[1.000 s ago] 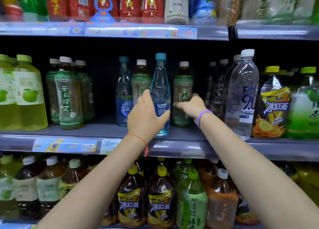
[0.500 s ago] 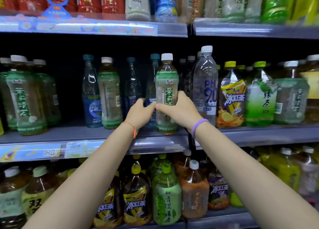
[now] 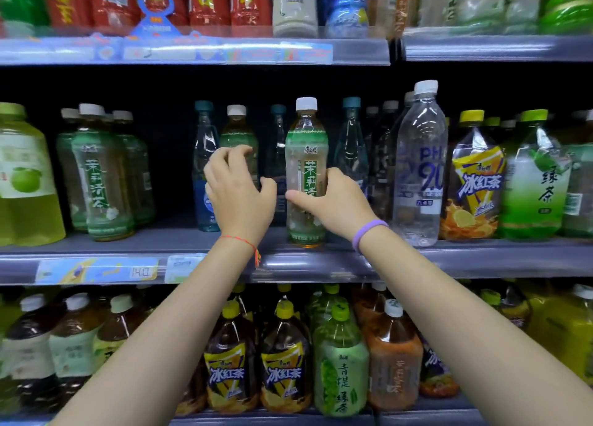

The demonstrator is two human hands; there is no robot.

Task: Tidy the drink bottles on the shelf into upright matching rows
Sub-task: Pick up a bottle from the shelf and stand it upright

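The right hand gripped the tea bottle, upright at the shelf front, its label now facing out. The left hand had let go, fingers spread, empty. Beside it stood a water bottle marked "PH 9.0"; a price tag read "14.0".

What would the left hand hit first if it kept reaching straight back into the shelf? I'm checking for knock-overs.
Probably the white-capped tea bottle right behind the left hand's curled fingers, with a blue-capped bottle just to its left. Depth is unclear, so the gap can't be judged.
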